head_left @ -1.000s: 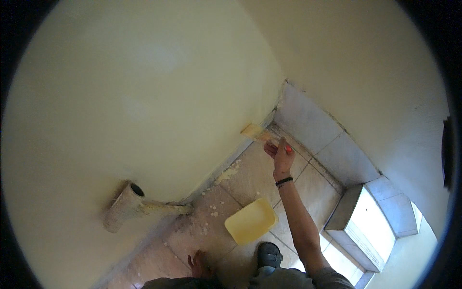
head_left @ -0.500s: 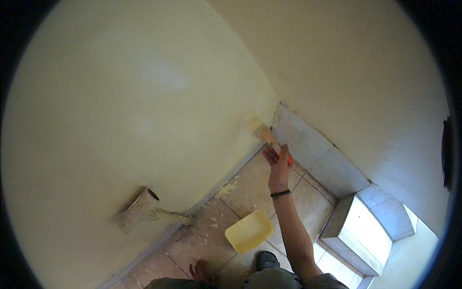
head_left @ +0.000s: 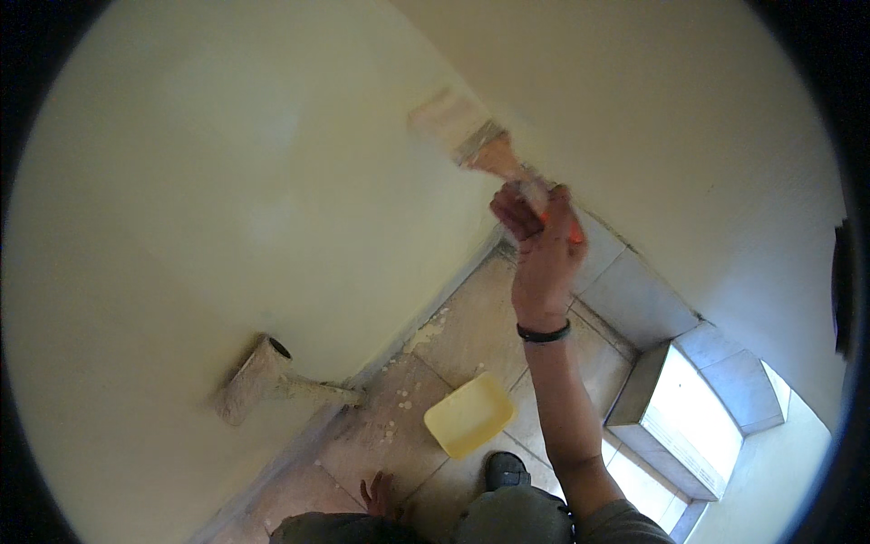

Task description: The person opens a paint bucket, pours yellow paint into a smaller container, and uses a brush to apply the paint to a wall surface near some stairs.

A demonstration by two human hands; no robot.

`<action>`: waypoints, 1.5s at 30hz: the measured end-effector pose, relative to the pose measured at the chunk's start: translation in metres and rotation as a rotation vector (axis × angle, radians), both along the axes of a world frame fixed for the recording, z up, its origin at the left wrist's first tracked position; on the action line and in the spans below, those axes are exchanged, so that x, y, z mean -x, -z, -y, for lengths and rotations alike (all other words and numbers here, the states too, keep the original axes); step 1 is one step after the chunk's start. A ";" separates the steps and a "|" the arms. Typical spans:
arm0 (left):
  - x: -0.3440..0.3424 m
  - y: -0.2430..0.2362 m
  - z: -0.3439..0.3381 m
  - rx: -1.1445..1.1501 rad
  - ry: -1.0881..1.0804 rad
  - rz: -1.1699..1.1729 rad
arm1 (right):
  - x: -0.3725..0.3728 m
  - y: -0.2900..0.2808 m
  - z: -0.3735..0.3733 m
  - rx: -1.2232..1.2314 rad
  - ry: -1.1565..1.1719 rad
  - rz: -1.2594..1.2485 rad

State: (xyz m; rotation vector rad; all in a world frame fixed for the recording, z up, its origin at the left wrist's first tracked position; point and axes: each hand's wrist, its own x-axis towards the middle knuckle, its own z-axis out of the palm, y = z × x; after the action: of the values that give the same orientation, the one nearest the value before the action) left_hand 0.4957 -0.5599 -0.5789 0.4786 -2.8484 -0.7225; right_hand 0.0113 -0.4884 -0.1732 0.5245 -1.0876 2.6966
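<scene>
My right hand is closed round the handle of a wide flat paintbrush, held up near the wall corner. Its pale bristles lie at the left wall, blurred by motion. An orange-red part of the handle shows between the fingers. My left hand hangs low by my leg at the lower edge, fingers apart, with nothing seen in it. On the floor in front of my foot stands a shallow yellow tub.
A paint-marked pipe-like fitting juts from the lower left wall. Paint drops spot the tiled floor. Grey tiles line the right wall's base, leading to a boxed, brightly lit tiled ledge. My dark shoe stands below the tub.
My right hand has risen with the paintbrush, from just above the skirting to higher up along the wall corner. The left hand stays low by my leg.
</scene>
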 end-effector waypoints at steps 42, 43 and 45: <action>0.031 -0.057 -0.011 -0.088 -0.024 0.127 | 0.099 0.288 -0.061 -0.410 0.153 0.448; 0.030 -0.056 -0.010 -0.078 -0.021 0.167 | 0.101 0.285 -0.057 -0.409 0.150 0.447; 0.031 -0.055 -0.010 -0.069 -0.017 0.205 | 0.105 0.279 -0.050 -0.455 0.119 0.424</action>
State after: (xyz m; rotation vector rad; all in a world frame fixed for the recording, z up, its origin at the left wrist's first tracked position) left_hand 0.4646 -0.5503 -0.5239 0.6201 -3.0112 -0.8148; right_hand -0.0936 -0.4383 -0.4522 -0.0680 -1.7970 2.5121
